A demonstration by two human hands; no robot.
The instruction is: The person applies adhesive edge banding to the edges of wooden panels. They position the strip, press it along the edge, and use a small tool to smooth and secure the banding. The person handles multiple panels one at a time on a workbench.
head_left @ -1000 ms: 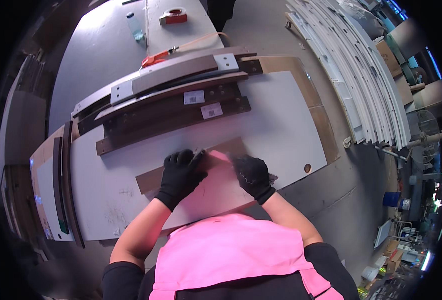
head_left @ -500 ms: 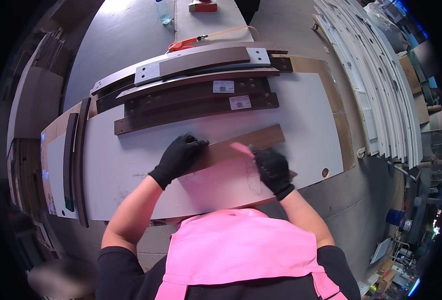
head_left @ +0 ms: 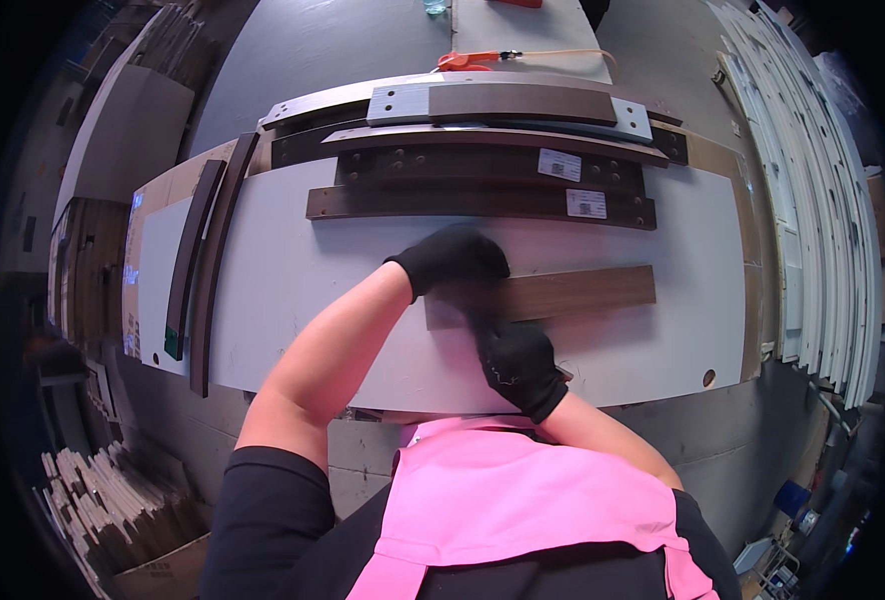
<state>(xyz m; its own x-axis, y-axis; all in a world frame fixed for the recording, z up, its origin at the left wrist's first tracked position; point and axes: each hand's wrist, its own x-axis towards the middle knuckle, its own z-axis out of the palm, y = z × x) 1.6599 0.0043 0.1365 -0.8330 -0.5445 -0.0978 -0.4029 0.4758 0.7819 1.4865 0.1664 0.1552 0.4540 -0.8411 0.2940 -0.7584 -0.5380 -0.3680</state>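
A short brown wood-grain board point(head_left: 588, 295) lies in front of me on a white panel point(head_left: 293, 290). My black-gloved left hand point(head_left: 458, 262) is over the board's left end, its fingers bent down and smeared by motion. Just nearer to me, my black-gloved right hand point(head_left: 521, 368) is closed, its fingertips blurred close below the left hand. Whatever the right hand holds is hidden now. A small dark tip point(head_left: 565, 374) shows beside its wrist.
Beyond the board lie several dark brown slats point(head_left: 483, 205), some with white labels. Two dark strips point(head_left: 221, 270) rest at the panel's left. Farther back is an orange air gun point(head_left: 468, 61) on a hose. White lengths point(head_left: 808, 220) are stacked at the right.
The view has shifted, and the board lies more level. My right hand has moved left, close to my left hand. The pink thing that stuck out of it is out of sight.
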